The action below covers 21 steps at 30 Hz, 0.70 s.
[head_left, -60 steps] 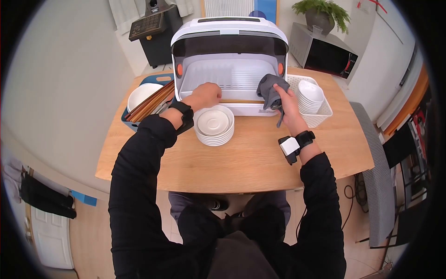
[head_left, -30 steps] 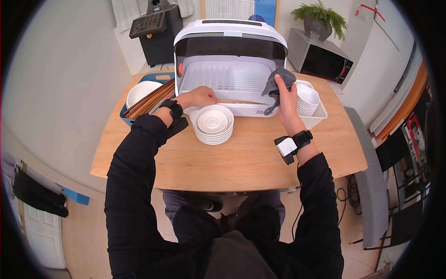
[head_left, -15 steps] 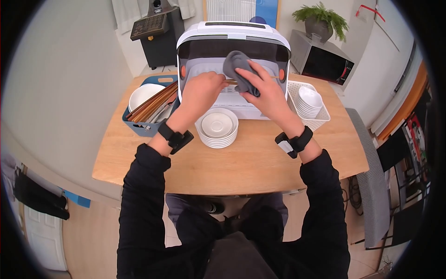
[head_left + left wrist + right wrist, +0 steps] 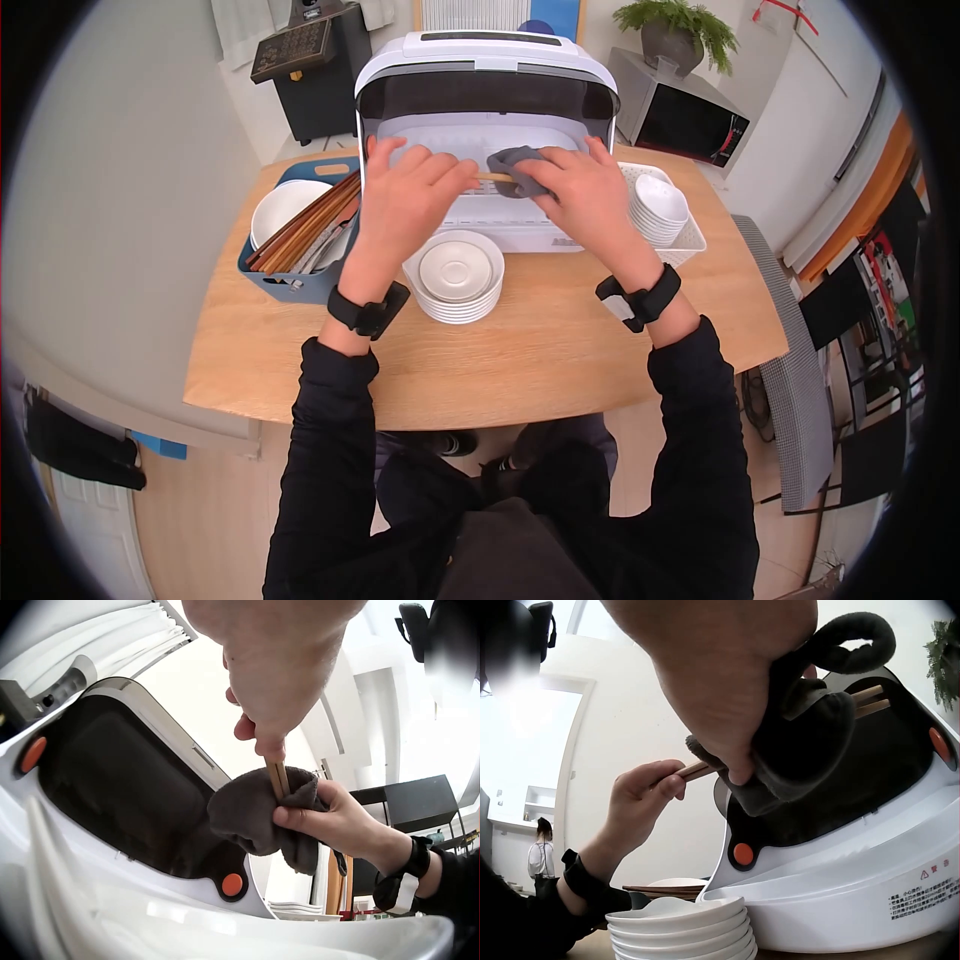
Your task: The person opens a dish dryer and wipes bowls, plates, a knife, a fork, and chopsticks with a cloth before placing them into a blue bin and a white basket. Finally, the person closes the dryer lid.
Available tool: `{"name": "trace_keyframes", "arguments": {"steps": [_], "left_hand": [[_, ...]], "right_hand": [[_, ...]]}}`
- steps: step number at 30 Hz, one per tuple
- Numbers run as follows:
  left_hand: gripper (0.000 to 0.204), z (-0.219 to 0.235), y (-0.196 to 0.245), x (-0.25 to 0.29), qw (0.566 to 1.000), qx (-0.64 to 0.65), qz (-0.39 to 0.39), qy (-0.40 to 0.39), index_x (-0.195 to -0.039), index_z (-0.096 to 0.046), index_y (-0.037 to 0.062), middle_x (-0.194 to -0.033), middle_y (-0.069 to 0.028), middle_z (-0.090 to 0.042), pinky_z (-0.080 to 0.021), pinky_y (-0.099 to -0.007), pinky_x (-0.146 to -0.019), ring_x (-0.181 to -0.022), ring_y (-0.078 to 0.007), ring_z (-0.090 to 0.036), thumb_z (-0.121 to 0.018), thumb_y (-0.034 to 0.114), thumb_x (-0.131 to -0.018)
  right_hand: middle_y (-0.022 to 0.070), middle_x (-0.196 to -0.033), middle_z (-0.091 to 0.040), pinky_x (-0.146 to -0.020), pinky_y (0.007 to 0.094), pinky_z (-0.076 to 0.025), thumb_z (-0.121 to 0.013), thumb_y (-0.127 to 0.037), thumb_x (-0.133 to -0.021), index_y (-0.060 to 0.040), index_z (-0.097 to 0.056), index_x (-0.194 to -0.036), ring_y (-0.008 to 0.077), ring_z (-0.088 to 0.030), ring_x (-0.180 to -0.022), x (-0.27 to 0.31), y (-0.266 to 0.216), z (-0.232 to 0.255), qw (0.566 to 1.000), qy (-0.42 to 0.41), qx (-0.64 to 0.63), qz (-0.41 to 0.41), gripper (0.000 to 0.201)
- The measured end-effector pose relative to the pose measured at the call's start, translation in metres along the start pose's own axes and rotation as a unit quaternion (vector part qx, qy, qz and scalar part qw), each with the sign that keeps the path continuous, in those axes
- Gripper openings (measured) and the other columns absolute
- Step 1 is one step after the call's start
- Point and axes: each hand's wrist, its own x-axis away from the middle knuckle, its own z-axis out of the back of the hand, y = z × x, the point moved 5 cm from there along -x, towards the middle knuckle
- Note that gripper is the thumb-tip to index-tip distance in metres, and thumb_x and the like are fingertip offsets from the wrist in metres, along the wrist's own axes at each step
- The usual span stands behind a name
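Observation:
My left hand (image 4: pixel 408 200) pinches a pair of light wooden chopsticks (image 4: pixel 278 780) by one end, in front of the open white dish cabinet (image 4: pixel 510 238). A dark grey cloth (image 4: pixel 518 165) is wrapped around their middle, and my right hand (image 4: pixel 588 200) grips it there, thumb on the near side. In the right wrist view the far chopstick tips stick out past the cloth, and its hanging loop (image 4: pixel 859 645) curls up above. Below the hands, a stack of white plates and a small dish (image 4: pixel 455 275) stands on the table close in front of the cabinet.
Left of the cabinet, a blue basket (image 4: pixel 300 290) holds white bowls, brown chopsticks (image 4: pixel 310 225) and metal cutlery. On the right, a white basket (image 4: pixel 690 240) holds stacked white bowls (image 4: pixel 660 208). A microwave (image 4: pixel 680 115) with a potted plant stands behind. A person (image 4: pixel 541 851) is in the background.
Both hands have risen from the cabinet's front edge and come together, lifting the chopsticks. My right hand has brought the cloth leftward and folded it around them. The head view has shifted slightly.

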Motion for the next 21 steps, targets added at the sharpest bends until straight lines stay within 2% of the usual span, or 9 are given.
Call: {"name": "trace_keyframes", "arguments": {"steps": [4, 7, 9, 11, 12, 15, 16, 19, 21], "left_hand": [[0.013, 0.012, -0.019, -0.002, 1.0, 0.01, 0.016, 0.004, -0.087, -0.068, 0.0194, -0.077, 0.0074, -0.062, -0.039, -0.0433, -0.096, -0.077, -0.0139, -0.057, -0.076, 0.022, -0.077], [0.012, 0.024, -0.041, 0.002, 0.999, -0.006, 0.053, 0.001, -0.088, -0.069, 0.0182, -0.078, 0.0064, -0.064, -0.038, -0.0445, -0.097, -0.078, -0.0145, -0.057, -0.076, 0.022, -0.078], [0.011, 0.032, -0.058, 0.009, 0.994, 0.014, 0.11, -0.005, -0.09, -0.072, 0.0157, -0.077, 0.0051, -0.065, -0.037, -0.0434, -0.096, -0.077, -0.0159, -0.057, -0.075, 0.021, -0.081], [0.011, 0.034, -0.075, 0.014, 0.982, 0.062, 0.179, -0.008, -0.09, -0.072, 0.0139, -0.075, 0.0043, -0.065, -0.036, -0.042, -0.095, -0.076, -0.0162, -0.057, -0.075, 0.021, -0.082], [0.011, 0.035, -0.074, 0.01, 0.977, 0.084, 0.198, -0.003, -0.09, -0.073, 0.0084, -0.069, -0.0009, -0.063, -0.043, -0.0372, -0.081, -0.067, -0.0189, -0.057, -0.074, 0.018, -0.084], [0.013, 0.013, -0.065, 0.012, 0.931, 0.238, 0.276, 0.006, -0.089, -0.073, 0.0037, -0.065, -0.0075, -0.062, -0.044, -0.0336, -0.062, -0.057, -0.0216, -0.055, -0.074, 0.015, -0.084], [0.013, 0.005, -0.059, 0.013, 0.931, 0.239, 0.275, -0.013, -0.089, -0.072, 0.0007, -0.065, -0.0118, -0.061, -0.041, -0.0327, -0.05, -0.052, -0.0235, -0.055, -0.073, 0.014, -0.085], [0.014, -0.015, -0.037, 0.016, 0.908, 0.292, 0.296, -0.05, -0.089, -0.072, 0.0002, -0.066, -0.0126, -0.062, -0.042, -0.0331, -0.053, -0.055, -0.0245, -0.056, -0.072, 0.014, -0.086], [0.018, -0.026, -0.024, 0.02, 0.881, 0.33, 0.325, -0.1, -0.096, -0.071, -0.0005, -0.067, -0.0102, -0.061, -0.042, -0.0313, -0.054, -0.057, -0.02, -0.055, -0.067, 0.016, -0.092]], "right_hand": [[-0.0004, -0.101, -0.067, -0.099, 0.0472, -0.045, -0.074, -0.021, -0.074, -0.0216, -0.07, -0.106, 0.0211, -0.065, -0.092, 0.015, 0.02, -0.002, 1.0, 0.001, -0.009, -0.03, 0.032], [0.0041, -0.102, -0.07, -0.094, 0.0412, -0.047, -0.075, -0.022, -0.077, -0.0162, -0.07, -0.105, 0.0269, -0.064, -0.093, 0.031, 0.048, -0.002, 0.997, -0.005, -0.012, -0.082, 0.029], [0.0072, -0.098, -0.071, -0.093, 0.0359, -0.047, -0.072, -0.021, -0.084, -0.0092, -0.07, -0.104, 0.024, -0.067, -0.089, 0.042, 0.067, -0.007, 0.964, -0.019, -0.126, -0.235, 0.023], [0.0103, -0.095, -0.072, -0.089, 0.032, -0.049, -0.071, -0.022, -0.088, -0.0029, -0.07, -0.101, 0.021, -0.068, -0.087, 0.059, 0.075, -0.022, 0.867, -0.021, -0.301, -0.397, 0.023], [0.0098, -0.1, -0.07, -0.084, 0.0284, -0.05, -0.07, -0.025, -0.092, 0.0007, -0.066, -0.107, 0.0148, -0.065, -0.092, 0.058, 0.071, -0.03, 0.814, -0.022, -0.414, -0.406, 0.03], [0.0052, -0.109, -0.067, -0.084, 0.0268, -0.049, -0.069, -0.027, -0.093, -0.0018, -0.061, -0.116, 0.012, -0.062, -0.097, 0.04, 0.033, -0.034, 0.595, 0.037, -0.639, -0.486, 0.035], [0.0022, -0.113, -0.063, -0.083, 0.0269, -0.05, -0.069, -0.029, -0.094, -0.0047, -0.055, -0.124, 0.0113, -0.061, -0.099, 0.034, 0.026, -0.04, 0.56, 0.026, -0.678, -0.475, 0.041], [0.0018, -0.108, -0.063, -0.082, 0.0279, -0.051, -0.069, -0.029, -0.093, -0.0043, -0.055, -0.12, 0.0102, -0.061, -0.095, 0.014, 0.008, -0.05, 0.489, 0.069, -0.761, -0.422, 0.039], [0.0025, -0.106, -0.062, -0.08, 0.0285, -0.051, -0.068, -0.03, -0.094, -0.0046, -0.055, -0.117, 0.0092, -0.061, -0.092, 0.009, 0.0, -0.053, 0.482, 0.082, -0.758, -0.432, 0.037]]}}
